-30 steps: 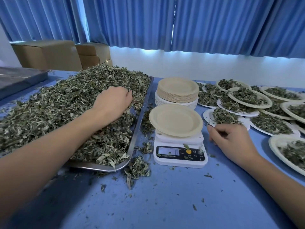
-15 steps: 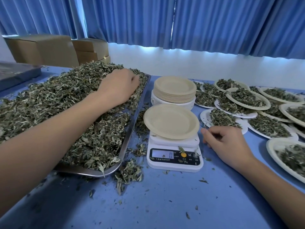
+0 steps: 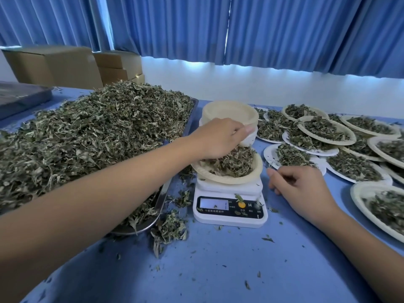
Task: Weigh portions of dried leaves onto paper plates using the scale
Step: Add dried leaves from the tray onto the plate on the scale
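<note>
A white digital scale (image 3: 230,212) stands on the blue table with a beige paper plate (image 3: 254,174) on it. A heap of dried leaves (image 3: 235,162) lies in that plate. My left hand (image 3: 218,138) hovers palm-down right over the heap, fingers stretched out to the right, with leaves hanging under the palm. My right hand (image 3: 299,189) rests on the table just right of the scale, fingers loosely curled and holding nothing. A large pile of dried leaves (image 3: 87,138) fills the metal tray (image 3: 162,196) at left.
A stack of empty paper plates (image 3: 229,111) stands behind the scale. Several plates filled with leaves (image 3: 323,130) cover the table's right side. Spilled leaves (image 3: 170,229) lie by the tray's near corner. Cardboard boxes (image 3: 54,66) sit at the back left.
My left hand has come off the tray pile and moved right, over the scale. The plate on the scale, bare before, now holds a heap of leaves. My right hand has stayed beside the scale.
</note>
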The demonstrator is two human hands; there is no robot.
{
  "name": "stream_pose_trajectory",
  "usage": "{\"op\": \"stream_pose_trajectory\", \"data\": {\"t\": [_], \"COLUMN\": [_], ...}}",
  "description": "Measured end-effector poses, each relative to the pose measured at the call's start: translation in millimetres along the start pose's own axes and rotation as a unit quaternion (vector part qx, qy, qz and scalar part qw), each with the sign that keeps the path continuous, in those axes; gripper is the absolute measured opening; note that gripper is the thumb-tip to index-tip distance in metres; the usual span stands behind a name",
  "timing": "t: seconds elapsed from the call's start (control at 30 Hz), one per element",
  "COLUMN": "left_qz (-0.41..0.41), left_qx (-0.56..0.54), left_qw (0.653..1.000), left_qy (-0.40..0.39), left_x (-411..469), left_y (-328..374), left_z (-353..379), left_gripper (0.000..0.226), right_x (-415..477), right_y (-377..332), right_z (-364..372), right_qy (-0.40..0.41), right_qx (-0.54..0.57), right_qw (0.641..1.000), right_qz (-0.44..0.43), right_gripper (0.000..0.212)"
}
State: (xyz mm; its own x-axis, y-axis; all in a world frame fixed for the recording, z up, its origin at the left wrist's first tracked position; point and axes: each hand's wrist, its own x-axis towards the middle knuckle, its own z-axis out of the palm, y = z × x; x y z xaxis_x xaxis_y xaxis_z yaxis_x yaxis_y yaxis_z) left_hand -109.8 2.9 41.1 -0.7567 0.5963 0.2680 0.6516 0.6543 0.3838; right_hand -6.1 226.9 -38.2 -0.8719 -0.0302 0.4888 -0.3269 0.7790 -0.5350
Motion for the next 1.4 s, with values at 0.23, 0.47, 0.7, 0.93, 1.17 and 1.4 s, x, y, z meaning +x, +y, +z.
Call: {"op": "stream_pose_trajectory", "data": {"t": [0.23, 0.47, 0.7, 0.93, 1.17, 1.4], "left_qz": [-0.122, -0.246, -0.200, -0.166, -0.243, -0.235], "left_qx": [0.061, 0.128, 0.138, 0.209, 0.179, 0.170], "left_qw": [0.987, 0.955, 0.948, 0.914, 0.917, 0.946], "left_qy": [0.082, -0.108, -0.207, -0.308, -0.262, -0.144], "left_x": [-24.5, -52.9, -55.4, -66.1, -67.9, -65.3], "left_y": [-64.9, -101.8, -83.7, -59.3, -63.9, -61.0], "left_z": [-42.3, -29.9, -46.7, -57.5, -55.8, -73.6], "left_gripper": [0.013, 0.026, 0.019, 0.015, 0.018, 0.014], "right_x": [-0.5, -1.2, -2.6, -2.6, -2.8, -2.4], "right_y": [-0.2, -2.0, -3.3, -4.1, -5.1, -6.6], "right_z": [-0.1, -2.5, -6.2, -4.9, -6.0, -6.6], "right_qy": [-0.001, 0.001, 0.007, -0.003, -0.001, -0.003], "right_qx": [0.007, 0.015, 0.032, 0.038, 0.041, 0.049], "right_qw": [1.000, 1.000, 0.999, 0.999, 0.998, 0.998], "right_qz": [0.002, 0.015, 0.027, 0.036, 0.041, 0.050], "right_gripper": [0.045, 0.043, 0.044, 0.041, 0.038, 0.039]}}
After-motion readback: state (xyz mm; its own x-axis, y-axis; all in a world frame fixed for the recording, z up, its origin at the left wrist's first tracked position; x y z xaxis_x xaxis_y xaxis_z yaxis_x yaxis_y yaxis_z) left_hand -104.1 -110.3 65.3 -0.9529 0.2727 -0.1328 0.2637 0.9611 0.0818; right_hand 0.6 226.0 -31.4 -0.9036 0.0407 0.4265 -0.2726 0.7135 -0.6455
